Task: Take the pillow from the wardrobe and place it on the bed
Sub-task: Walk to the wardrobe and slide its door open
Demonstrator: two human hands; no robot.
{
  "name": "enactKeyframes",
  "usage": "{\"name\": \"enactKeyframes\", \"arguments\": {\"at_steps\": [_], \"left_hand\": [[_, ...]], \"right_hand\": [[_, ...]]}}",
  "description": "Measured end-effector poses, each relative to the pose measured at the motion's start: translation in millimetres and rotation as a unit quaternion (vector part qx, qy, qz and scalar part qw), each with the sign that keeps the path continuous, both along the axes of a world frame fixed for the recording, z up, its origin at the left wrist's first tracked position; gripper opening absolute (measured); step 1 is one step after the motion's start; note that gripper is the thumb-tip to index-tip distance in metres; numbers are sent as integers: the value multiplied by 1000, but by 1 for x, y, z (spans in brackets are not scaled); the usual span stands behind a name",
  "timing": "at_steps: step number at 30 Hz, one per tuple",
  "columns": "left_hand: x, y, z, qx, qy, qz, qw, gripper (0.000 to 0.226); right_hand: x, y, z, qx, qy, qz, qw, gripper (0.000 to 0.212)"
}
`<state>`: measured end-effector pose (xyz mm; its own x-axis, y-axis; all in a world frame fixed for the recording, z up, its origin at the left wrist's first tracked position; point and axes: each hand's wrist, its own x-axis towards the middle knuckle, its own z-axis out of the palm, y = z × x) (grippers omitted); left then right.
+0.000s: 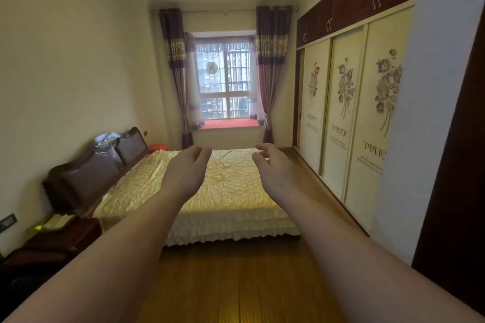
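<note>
A bed (231, 191) with a cream quilted cover and a dark headboard stands against the left wall. Along the right wall runs the wardrobe (341, 113), its cream sliding doors printed with flowers; a narrow dark gap shows at its far end. No pillow is in sight. Both arms are stretched forward over the floor, in front of the bed. My left hand (187, 168) and my right hand (275, 168) are empty, fingers loosely curled and apart.
A dark nightstand (63, 238) with a small box on it sits left of the bed. Wooden floor (236, 283) lies between me and the bed, with a strip along the wardrobe. A curtained window (225, 81) with a red sill is at the far end.
</note>
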<state>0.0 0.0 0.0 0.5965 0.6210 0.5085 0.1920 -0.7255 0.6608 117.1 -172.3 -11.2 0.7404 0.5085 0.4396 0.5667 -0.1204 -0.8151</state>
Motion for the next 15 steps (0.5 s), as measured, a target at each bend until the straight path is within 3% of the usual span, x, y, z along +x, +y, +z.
{"name": "enactKeyframes", "arguments": {"at_steps": [3,7,11,15], "left_hand": [[15,8,-10,-35,6,-19,999,48],[38,23,-19,-101,-51,-59,992,57],[70,51,-20,-118,-112,-83,983,55],[111,92,-18,-93,-126,-106,982,48]], "right_hand": [[16,10,-10,-15,16,9,1000,42],[42,33,-22,20,49,21,998,41],[68,66,-27,107,83,22,991,34],[98,108,-26,115,68,7,991,36]]}}
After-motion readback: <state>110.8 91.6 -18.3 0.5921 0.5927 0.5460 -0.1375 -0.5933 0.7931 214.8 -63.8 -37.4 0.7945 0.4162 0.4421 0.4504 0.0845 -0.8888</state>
